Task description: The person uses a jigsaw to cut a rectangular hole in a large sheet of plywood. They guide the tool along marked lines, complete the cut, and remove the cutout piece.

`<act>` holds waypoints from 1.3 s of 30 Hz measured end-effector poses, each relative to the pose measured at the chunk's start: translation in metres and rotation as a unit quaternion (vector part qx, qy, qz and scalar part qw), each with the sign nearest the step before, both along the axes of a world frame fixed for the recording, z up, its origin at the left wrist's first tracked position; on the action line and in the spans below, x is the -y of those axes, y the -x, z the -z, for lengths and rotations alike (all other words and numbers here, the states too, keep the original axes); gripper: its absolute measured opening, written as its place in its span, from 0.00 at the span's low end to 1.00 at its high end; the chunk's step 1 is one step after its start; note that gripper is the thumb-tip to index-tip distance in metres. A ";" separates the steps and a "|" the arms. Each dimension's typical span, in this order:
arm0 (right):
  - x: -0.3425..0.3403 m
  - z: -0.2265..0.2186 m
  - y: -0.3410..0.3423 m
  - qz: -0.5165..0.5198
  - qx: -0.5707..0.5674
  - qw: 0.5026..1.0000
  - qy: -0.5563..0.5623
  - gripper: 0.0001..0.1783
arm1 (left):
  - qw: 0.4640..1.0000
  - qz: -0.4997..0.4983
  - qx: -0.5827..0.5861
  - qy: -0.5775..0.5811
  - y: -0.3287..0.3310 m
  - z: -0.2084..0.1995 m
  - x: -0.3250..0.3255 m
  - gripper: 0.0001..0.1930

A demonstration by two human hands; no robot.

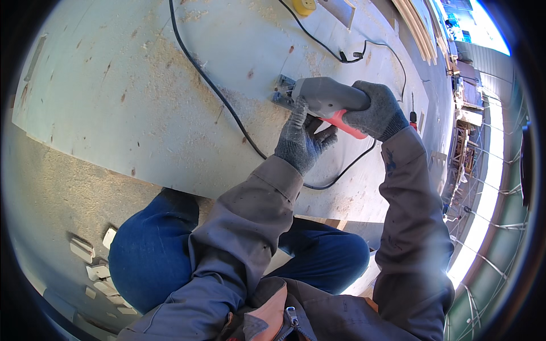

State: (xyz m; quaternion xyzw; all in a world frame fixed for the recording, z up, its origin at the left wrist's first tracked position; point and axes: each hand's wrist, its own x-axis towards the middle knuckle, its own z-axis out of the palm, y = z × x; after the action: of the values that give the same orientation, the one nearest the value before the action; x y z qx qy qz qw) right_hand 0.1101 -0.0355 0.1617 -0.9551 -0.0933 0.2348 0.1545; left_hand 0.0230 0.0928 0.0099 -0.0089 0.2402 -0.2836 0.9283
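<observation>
A grey and red jigsaw (323, 94) is held tilted over the pale wooden board (170, 131), its metal base plate (283, 92) pointing left. My right hand (377, 109), in a grey knit glove, wraps round the rear end of its body. Also gloved, my left hand (303, 136) grips the near side by the front, thumb up against the grey housing and the other fingers partly hidden beneath. I cannot see a blade clearly. A black cord (341, 173) curves over the board below the tool.
Sawdust and dark knots dot the board. Another cable with a connector (351, 57) lies beyond the jigsaw, near a yellow object (304, 7). A red-handled screwdriver-like tool (413, 118) is at right. Wood offcuts (99, 271) litter the floor at lower left; long strips (418, 28) lie upper right.
</observation>
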 end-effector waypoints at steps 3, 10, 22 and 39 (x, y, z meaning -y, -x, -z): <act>-0.004 -0.002 -0.001 0.003 -0.009 1.000 0.003 0.18 | 1.000 0.005 0.008 0.006 0.000 0.001 -0.002 0.40; -0.008 -0.002 -0.002 0.018 -0.020 1.000 -0.003 0.18 | 1.000 0.003 -0.004 0.014 -0.001 0.001 -0.005 0.39; -0.013 -0.003 -0.005 0.012 -0.017 1.000 0.004 0.18 | 1.000 -0.013 -0.011 0.023 -0.002 0.001 -0.005 0.39; -0.016 -0.001 -0.010 -0.005 -0.022 1.000 0.015 0.20 | 0.999 -0.019 -0.046 0.012 -0.003 -0.001 -0.007 0.39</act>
State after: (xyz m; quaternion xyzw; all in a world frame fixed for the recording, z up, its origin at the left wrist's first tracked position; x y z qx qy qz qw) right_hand 0.1202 -0.0197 0.1624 -0.9515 -0.0915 0.2577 0.1406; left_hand 0.0255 0.1002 0.0114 -0.0376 0.2795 -0.2676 0.9213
